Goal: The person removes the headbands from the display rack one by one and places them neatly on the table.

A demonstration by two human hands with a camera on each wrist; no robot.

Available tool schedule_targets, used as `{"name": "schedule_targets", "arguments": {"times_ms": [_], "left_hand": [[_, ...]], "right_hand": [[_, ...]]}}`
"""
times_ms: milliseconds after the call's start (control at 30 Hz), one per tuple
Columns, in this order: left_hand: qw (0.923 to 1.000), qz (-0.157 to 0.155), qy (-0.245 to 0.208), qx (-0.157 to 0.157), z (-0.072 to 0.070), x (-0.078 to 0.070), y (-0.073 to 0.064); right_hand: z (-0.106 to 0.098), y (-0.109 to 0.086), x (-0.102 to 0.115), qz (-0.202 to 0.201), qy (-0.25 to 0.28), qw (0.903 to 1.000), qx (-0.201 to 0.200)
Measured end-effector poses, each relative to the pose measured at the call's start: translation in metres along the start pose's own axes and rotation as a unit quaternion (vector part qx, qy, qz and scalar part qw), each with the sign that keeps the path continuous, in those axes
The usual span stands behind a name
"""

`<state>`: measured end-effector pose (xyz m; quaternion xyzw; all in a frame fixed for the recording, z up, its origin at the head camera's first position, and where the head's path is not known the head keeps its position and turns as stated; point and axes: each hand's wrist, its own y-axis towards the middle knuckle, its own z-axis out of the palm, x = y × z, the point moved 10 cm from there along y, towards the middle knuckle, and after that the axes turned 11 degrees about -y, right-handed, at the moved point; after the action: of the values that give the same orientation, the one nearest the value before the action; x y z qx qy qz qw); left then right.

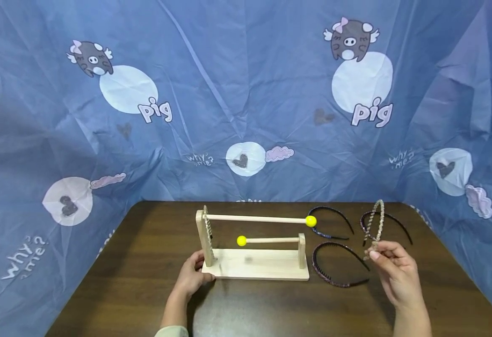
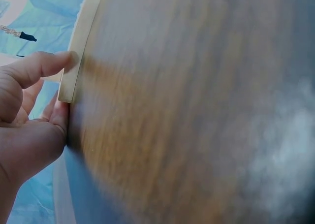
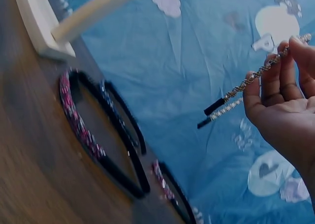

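A pale wooden stand (image 1: 256, 269) carries two horizontal rods, each with a yellow ball at its tip. My left hand (image 1: 191, 277) grips the left end of its base, thumb along the front edge (image 2: 78, 61). Close by the left post, a beaded headband (image 1: 208, 229) hangs on the upper rod (image 1: 258, 218). Off to the right, my right hand (image 1: 399, 271) pinches another beaded headband (image 1: 381, 220) between thumb and fingers, held up above the table. Black tips show on that headband (image 3: 241, 86) in the right wrist view.
Right of the stand lie a dark pink-speckled headband (image 1: 328, 276), a blue one (image 1: 323, 234) behind it, and another dark one (image 1: 399, 220) behind my right hand. A blue printed cloth (image 1: 246, 93) surrounds the brown table (image 1: 145, 243) at the back and sides.
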<state>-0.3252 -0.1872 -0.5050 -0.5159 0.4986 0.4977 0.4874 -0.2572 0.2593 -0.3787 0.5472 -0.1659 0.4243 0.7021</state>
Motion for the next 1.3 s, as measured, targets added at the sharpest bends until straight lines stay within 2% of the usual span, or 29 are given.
{"name": "schedule_targets", "arguments": {"times_ms": [67, 200, 300, 400, 467, 533, 600, 733, 833, 933, 1167, 1300], "left_hand": [[1.0, 0.0, -0.004, 0.0, 0.0, 0.0, -0.001], [0.9999, 0.001, -0.01, 0.004, 0.0, -0.001, -0.001], [0.9999, -0.003, -0.01, 0.004, 0.0, -0.001, -0.001], [0.9999, -0.013, -0.003, -0.005, -0.002, 0.002, -0.002], [0.9997, -0.022, 0.006, -0.009, -0.003, 0.004, -0.003], [0.9993, -0.032, 0.018, -0.008, -0.003, 0.006, -0.003], [0.9991, -0.037, 0.022, -0.006, -0.002, 0.007, -0.002], [0.9993, -0.032, 0.017, -0.004, 0.0, 0.004, -0.001], [0.9995, -0.026, 0.015, 0.0, 0.001, 0.002, 0.0], [0.9996, -0.025, 0.014, 0.001, 0.002, 0.003, 0.001], [0.9998, -0.016, 0.009, -0.001, 0.002, 0.003, 0.001], [0.9998, -0.013, 0.013, -0.002, 0.002, 0.001, 0.0]], "right_hand": [[-0.005, -0.003, 0.0, 0.008, 0.0, 0.9999, 0.011], [-0.021, -0.009, -0.002, 0.034, -0.033, 0.9988, 0.015], [-0.03, -0.012, -0.004, 0.055, -0.047, 0.9966, 0.038], [-0.038, -0.016, -0.007, 0.078, -0.074, 0.9915, 0.073], [-0.046, -0.021, -0.01, 0.1, -0.111, 0.9853, 0.084], [-0.058, -0.026, -0.014, 0.13, -0.161, 0.975, 0.082], [-0.072, -0.032, -0.019, 0.17, -0.212, 0.9593, 0.076], [-0.097, -0.041, -0.026, 0.239, -0.325, 0.9119, 0.075], [-0.111, -0.041, -0.025, 0.256, -0.387, 0.8817, 0.084], [-0.118, -0.04, -0.025, 0.261, -0.412, 0.8673, 0.1], [-0.122, -0.047, -0.037, 0.282, -0.399, 0.8561, 0.167], [-0.125, -0.052, -0.045, 0.306, -0.41, 0.839, 0.186]]}}
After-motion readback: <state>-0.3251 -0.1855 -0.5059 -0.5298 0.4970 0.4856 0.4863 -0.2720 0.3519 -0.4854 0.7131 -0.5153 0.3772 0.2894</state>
